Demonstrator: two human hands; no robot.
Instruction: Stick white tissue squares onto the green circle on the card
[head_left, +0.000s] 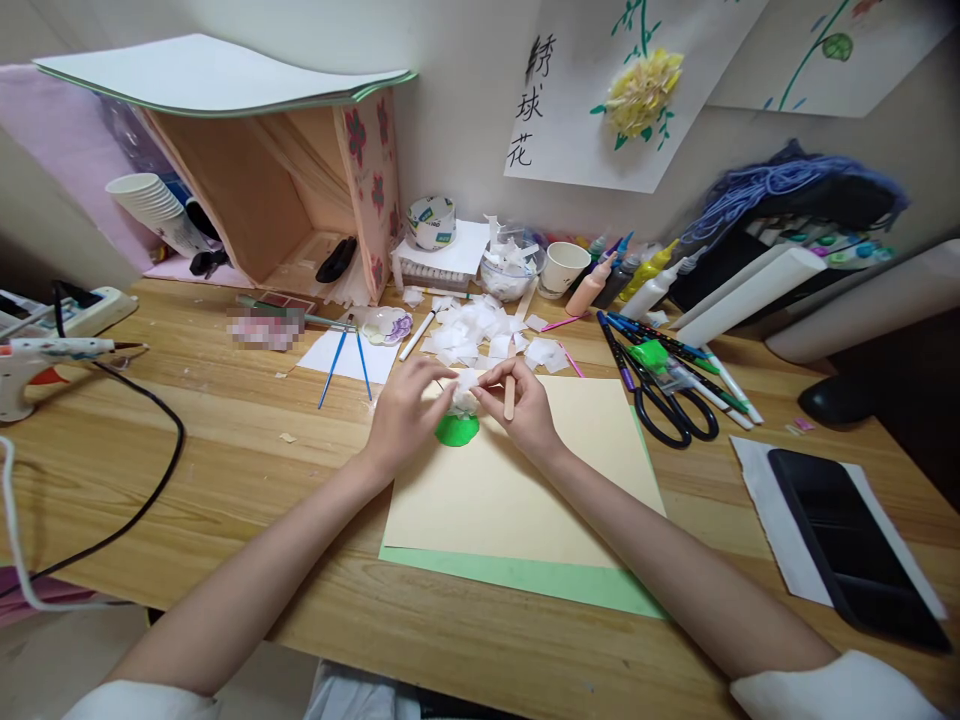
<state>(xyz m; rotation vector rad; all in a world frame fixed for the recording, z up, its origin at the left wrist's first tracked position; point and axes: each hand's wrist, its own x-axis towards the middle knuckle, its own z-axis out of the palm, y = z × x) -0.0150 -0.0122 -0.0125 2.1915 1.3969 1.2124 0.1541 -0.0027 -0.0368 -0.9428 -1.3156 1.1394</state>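
Note:
A small white tissue paper bunch (465, 392) sits above a green scalloped piece (457, 431) on the cream paper (517, 480). My left hand (407, 412) curves round the bunch from the left, its thumb and fingertips at the white paper. From the other side my right hand (525, 410) pinches a bit of the white paper and also holds a flat wooden stick (510, 397) between its fingers. Just beyond both hands, loose white paper squares (472, 328) lie in a heap. The fingertips partly hide the bunch.
Black scissors (664, 410) and pens lie at the right, near a phone (847, 550). Paint bottles, a paper cup (564, 270) and a bowl of paper scraps (511, 268) stand at the back. Two blue brushes (332, 370) and a glue gun (22, 375) are at the left.

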